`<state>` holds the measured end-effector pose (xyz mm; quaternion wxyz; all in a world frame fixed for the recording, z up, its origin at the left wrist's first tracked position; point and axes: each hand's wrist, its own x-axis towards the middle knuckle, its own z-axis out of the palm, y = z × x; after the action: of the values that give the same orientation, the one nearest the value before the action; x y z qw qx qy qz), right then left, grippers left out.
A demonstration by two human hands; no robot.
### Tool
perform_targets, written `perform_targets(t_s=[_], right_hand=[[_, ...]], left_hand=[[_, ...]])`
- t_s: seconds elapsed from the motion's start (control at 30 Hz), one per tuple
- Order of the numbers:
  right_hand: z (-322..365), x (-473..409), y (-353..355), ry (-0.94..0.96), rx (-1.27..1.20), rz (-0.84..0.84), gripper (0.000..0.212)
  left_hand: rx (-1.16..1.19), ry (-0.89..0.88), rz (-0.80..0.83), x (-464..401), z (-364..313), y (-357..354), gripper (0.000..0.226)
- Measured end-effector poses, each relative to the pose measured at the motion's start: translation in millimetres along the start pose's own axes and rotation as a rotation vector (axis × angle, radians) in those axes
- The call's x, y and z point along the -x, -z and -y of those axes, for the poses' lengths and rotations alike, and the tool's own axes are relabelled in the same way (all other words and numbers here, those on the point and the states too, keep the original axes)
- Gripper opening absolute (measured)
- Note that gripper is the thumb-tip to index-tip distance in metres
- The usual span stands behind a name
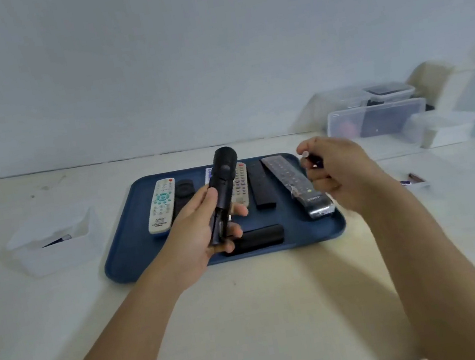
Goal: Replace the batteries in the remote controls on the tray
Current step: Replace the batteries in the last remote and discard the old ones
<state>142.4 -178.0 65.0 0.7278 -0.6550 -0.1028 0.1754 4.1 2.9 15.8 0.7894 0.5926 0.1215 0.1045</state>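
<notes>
Two bare hands worked above a blue tray on the pale table. The left hand gripped a black remote by its lower end, tilted toward twelve o'clock over the tray's middle. At three o'clock from it, the right hand pinched a battery in curled fingers. On the tray lay a white remote at nine o'clock, a grey remote at three o'clock, and a black cover at six o'clock.
</notes>
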Motion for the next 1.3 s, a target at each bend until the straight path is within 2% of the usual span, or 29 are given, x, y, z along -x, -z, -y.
perform_targets(t_s=[0.13, 0.23, 0.3, 0.4, 0.47, 0.6, 0.63, 0.7, 0.73, 0.8, 0.87, 0.97, 1.07, 1.17, 1.3], right_hand=[[20, -13, 79, 0.009, 0.867, -0.067, 0.017], [26, -28, 104, 0.026, 1.224, 0.012, 0.012], [25, -29, 114, 0.085, 1.333, 0.061, 0.010], [22, -23, 123, 0.128, 1.247, 0.082, 0.012], [21, -19, 124, 0.176, 1.214, 0.028, 0.015], [18, 10, 78, 0.453, 1.041, -0.135, 0.018], [18, 23, 55, 0.505, 0.949, -0.090, 0.015], [14, 47, -5, 0.541, 0.768, 0.128, 0.012], [9, 54, -33, 0.541, 0.746, 0.236, 0.013], [-6, 56, -77, 0.581, 0.803, 0.365, 0.017], [-26, 51, -129, 0.645, 0.873, 0.479, 0.025], [-50, 51, -187, 0.720, 0.971, 0.647, 0.037], [-64, 55, -217, 0.716, 1.024, 0.704, 0.043], [-70, 47, -236, 0.683, 1.038, 0.694, 0.044], [-65, 35, -247, 0.671, 1.051, 0.674, 0.049]], left_hand=[[-0.025, -0.005, 0.085, -1, 4, -8, 0.025], [-0.053, -0.008, 0.105, -1, 7, -9, 0.027], [-0.060, -0.002, 0.103, 0, 8, -9, 0.028], [-0.043, 0.002, 0.086, 0, 8, -8, 0.027], [-0.031, 0.002, 0.084, -2, 8, -6, 0.027], [-0.001, -0.045, 0.056, -1, 5, -7, 0.031], [0.015, -0.080, 0.020, 0, 1, -8, 0.026], [0.053, -0.191, -0.090, 5, -14, 1, 0.008], [0.066, -0.241, -0.143, 6, -24, 6, 0.007], [0.002, -0.308, -0.239, 5, -41, 21, 0.019], [-0.157, -0.373, -0.389, 17, -58, 52, 0.024], [-0.315, -0.509, -0.704, 48, -65, 112, 0.028], [-0.348, -0.590, -0.986, 76, -54, 162, 0.040], [-0.368, -0.451, -1.048, 77, -36, 190, 0.037], [-0.266, -0.291, -0.972, 55, -31, 205, 0.036]])
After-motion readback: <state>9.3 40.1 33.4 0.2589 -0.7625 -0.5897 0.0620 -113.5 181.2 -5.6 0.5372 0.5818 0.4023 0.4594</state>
